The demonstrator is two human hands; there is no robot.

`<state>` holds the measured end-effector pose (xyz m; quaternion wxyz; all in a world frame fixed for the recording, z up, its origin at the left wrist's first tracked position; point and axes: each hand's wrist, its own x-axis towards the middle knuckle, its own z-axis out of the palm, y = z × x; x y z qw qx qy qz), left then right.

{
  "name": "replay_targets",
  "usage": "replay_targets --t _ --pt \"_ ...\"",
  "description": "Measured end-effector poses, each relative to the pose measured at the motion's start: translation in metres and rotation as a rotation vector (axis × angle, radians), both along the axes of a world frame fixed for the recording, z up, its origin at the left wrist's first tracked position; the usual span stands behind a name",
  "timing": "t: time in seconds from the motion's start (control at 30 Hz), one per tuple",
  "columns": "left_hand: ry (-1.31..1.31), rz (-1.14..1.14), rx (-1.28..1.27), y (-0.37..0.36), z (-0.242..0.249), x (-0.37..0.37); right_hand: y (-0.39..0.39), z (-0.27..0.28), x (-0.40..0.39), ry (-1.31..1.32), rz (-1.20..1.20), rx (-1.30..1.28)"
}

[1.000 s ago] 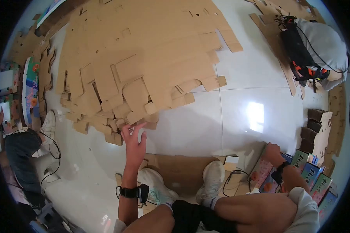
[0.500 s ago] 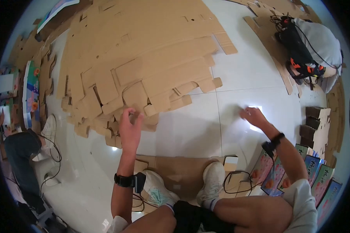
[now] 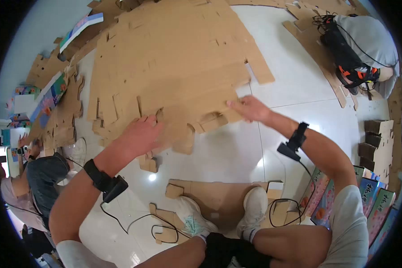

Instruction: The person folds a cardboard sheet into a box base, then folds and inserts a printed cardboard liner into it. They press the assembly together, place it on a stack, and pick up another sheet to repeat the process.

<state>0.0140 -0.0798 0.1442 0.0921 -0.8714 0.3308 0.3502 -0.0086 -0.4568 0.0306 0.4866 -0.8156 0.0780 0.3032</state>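
A wide stack of flat die-cut cardboard sheets (image 3: 178, 62) lies on the floor in front of me, with slots and tabs along its near side. My left hand (image 3: 140, 134) is at the near left part of the stack, fingers bent over a cardboard sheet (image 3: 196, 105) whose near edge is blurred there. At the right edge of that sheet, my right hand (image 3: 252, 108) pinches a corner between thumb and fingers. Both wrists carry black strapped devices with cables.
Several printed boxes (image 3: 324, 203) stand at the lower right beside upright cardboard pieces (image 3: 379, 147). A folded cardboard piece (image 3: 214, 203) lies under my shoes. Another person sits at the left near printed cartons; a further person (image 3: 366, 40) crouches at the upper right. Cables trail across the floor.
Both hands have moved to the cardboard stack: the left is further over its near edge, and the right has come left from above the bare tiles onto the sheet's edge.
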Motion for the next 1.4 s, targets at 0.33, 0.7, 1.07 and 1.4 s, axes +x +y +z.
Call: replay_targets --t 0.33,0.7,1.07,1.4 --pt "-0.248 0.010 -0.344 0.032 -0.081 -0.054 -0.020 0.000 -0.113 0.084 0.178 0.148" --pt "-0.409 0.671 -0.522 0.004 -0.105 -0.067 -0.001 -0.018 -0.068 0.169 -0.617 0.549" --pt "-0.584 0.154 -0.521 0.047 -0.075 -0.105 0.013 0.008 -0.109 -0.170 0.038 -0.034" --pt "-0.140 0.579 -0.649 0.046 -0.070 -0.153 -0.004 0.002 -0.155 -0.098 0.359 -0.118"
